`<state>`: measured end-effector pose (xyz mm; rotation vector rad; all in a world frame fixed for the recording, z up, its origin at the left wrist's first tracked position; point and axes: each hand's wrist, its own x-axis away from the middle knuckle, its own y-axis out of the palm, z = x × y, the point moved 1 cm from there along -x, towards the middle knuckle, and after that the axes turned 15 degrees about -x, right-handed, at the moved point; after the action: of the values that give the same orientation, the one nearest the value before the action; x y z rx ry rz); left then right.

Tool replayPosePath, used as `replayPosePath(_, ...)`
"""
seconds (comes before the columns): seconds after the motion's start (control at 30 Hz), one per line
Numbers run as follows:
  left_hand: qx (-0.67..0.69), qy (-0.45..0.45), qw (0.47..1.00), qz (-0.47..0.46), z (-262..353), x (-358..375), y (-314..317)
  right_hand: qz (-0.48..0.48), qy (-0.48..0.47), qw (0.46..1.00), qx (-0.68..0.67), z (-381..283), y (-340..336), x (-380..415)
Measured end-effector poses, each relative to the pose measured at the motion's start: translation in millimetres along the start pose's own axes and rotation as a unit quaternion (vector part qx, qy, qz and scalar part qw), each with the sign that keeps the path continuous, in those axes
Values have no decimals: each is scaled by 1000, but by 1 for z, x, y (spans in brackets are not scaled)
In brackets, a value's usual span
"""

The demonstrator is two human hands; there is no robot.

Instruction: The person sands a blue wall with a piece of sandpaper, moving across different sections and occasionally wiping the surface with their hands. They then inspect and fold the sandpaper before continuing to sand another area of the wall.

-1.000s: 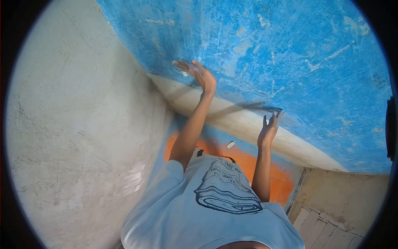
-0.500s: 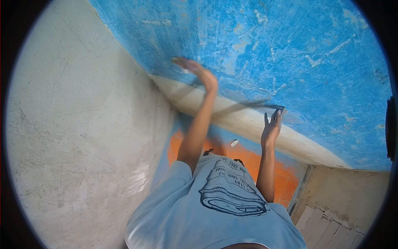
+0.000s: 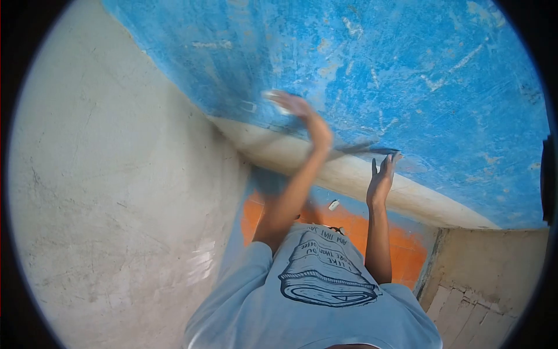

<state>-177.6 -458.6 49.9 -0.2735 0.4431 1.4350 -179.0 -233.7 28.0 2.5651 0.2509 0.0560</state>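
My left hand (image 3: 299, 110) is raised against a scuffed blue painted wall (image 3: 407, 70) and shows motion blur. It presses a small pale piece (image 3: 273, 98) flat to the paint under its fingertips. What the piece is made of I cannot tell. A small whitish mark (image 3: 249, 106) sits on the wall just left of that hand. My right hand (image 3: 382, 177) is lower and to the right, fingers apart and empty. Its fingertips rest where the blue paint meets a cream band (image 3: 349, 174).
A rough grey plaster wall (image 3: 116, 203) fills the left side and meets the blue wall in a corner. Below the cream band lies an orange surface (image 3: 401, 250) with a small white object (image 3: 333, 205) on it. Beige blocks (image 3: 482, 314) show at the bottom right.
My left hand has swept to the right along the blue wall with the pale piece, leaving the whitish mark behind. My right hand has stayed in place.
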Motion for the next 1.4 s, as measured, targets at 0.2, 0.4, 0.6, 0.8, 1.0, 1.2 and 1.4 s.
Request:
replayPosePath(0.2, -36, -36, 993, -105, -9, 28, -19, -1, 0, 1000, 21, 1, 10, -6)
replayPosePath(0.4, -10, -83, 996, -27, -8, -10, -14, -28, 17, 999, 36, -4, 16, 5)
replayPosePath(0.6, -33, -34, 970, -240, -1, 84, -7, -20, 18, 999, 36, 12, 10, -11)
replayPosePath(0.8, 32, -250, 961, -110, -18, -8, -20, -28, 24, 999, 35, 6, 10, -3)
replayPosePath(1.0, -41, -72, 961, -263, 13, 72, -14, -36, 39, 998, 25, 11, 6, -15)
replayPosePath(1.2, -110, -52, 991, -46, 7, -24, -30, -45, 31, 997, 54, 4, 9, -1)
replayPosePath(1.4, -115, 14, 964, -240, 47, 91, -1, -15, 2, 999, 46, 17, 9, -14)
